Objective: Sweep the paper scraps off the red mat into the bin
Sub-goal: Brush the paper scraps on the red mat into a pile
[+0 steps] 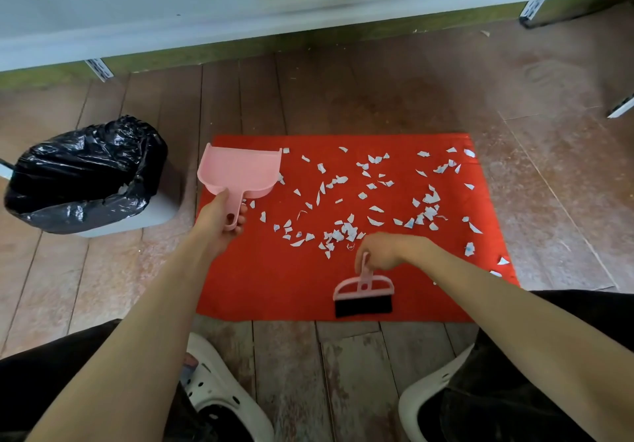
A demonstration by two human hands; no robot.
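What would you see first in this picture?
The bright red mat on the floor, dotted with white paper scraps. The left hand holds a pink dustpan at its left edge; the right hand grips a pink brush near its front. A black-bagged bin stands beside the mat.

Plain indoor workroom: worn plank floor [343, 98], pale table [240, 13] on metal legs [99, 69], bag-lined bin [85, 174].

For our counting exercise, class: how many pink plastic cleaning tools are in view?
2. A pink plastic dustpan in the left hand at the red mat's left edge; a pink brush with black bristles in the right hand near its front edge. None looks hidden.
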